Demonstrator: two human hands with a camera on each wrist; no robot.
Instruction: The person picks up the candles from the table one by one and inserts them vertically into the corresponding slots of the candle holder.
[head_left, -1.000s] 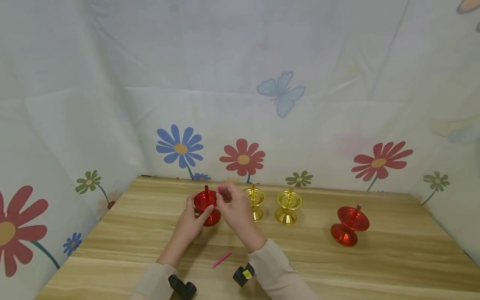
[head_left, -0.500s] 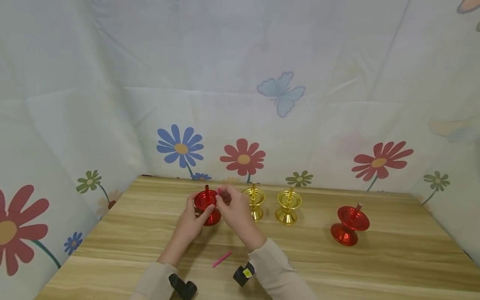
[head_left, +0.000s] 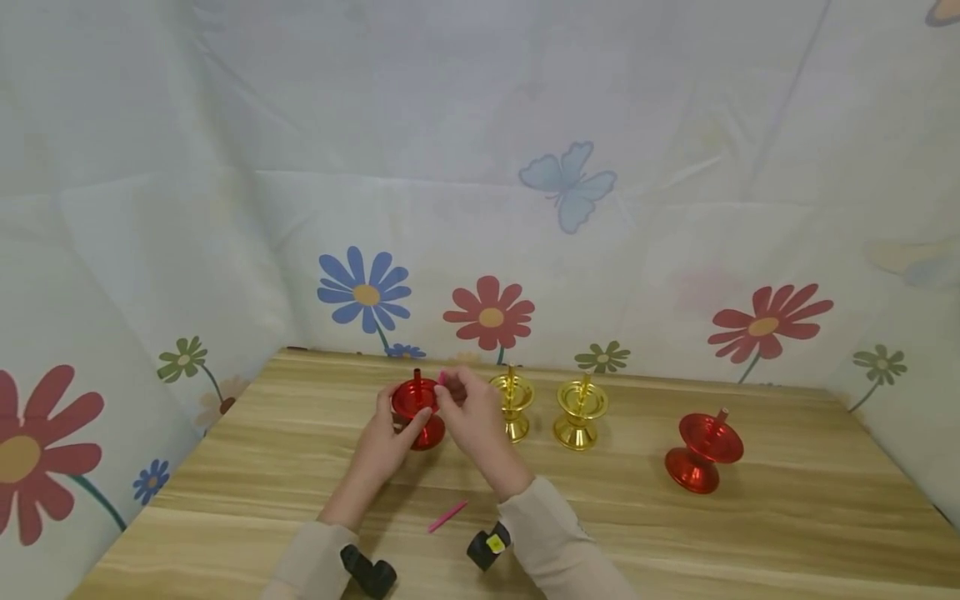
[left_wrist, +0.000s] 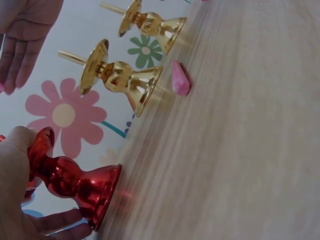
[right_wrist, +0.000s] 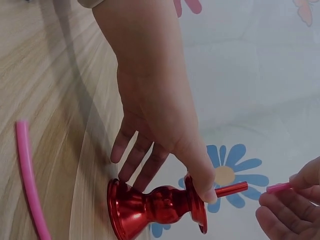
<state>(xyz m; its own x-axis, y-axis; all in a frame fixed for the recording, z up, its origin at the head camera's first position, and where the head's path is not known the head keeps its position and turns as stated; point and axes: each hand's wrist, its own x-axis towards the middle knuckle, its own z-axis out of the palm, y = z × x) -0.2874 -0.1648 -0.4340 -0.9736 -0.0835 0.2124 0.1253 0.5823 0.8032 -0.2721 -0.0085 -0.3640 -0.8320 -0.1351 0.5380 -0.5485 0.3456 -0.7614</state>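
On the left part of the table, a shiny red candle holder (head_left: 429, 432) stands upright with a thin tube rising from its dish. My left hand (head_left: 381, 446) grips it by the dish, thumb on the near side of the rim. Close to the dish's right side, my right hand (head_left: 478, 421) pinches a short pink stick (right_wrist: 279, 187) between thumb and fingertips. In the right wrist view that stick's end points at the top of the tube, with a gap between them. Most of the stick is hidden by the fingers. A second pink stick (head_left: 447, 517) lies on the table in front.
Two gold candle holders, a nearer-left one (head_left: 516, 417) and another (head_left: 575, 423), stand right of my right hand. Farther right is another red candle holder (head_left: 697, 458). A flower-printed cloth (head_left: 491, 242) hangs behind the wooden table (head_left: 600, 533).
The head view has shifted slightly. My left hand still grips the red holder, and the pink stick in my right hand shows a little more above the fingers.
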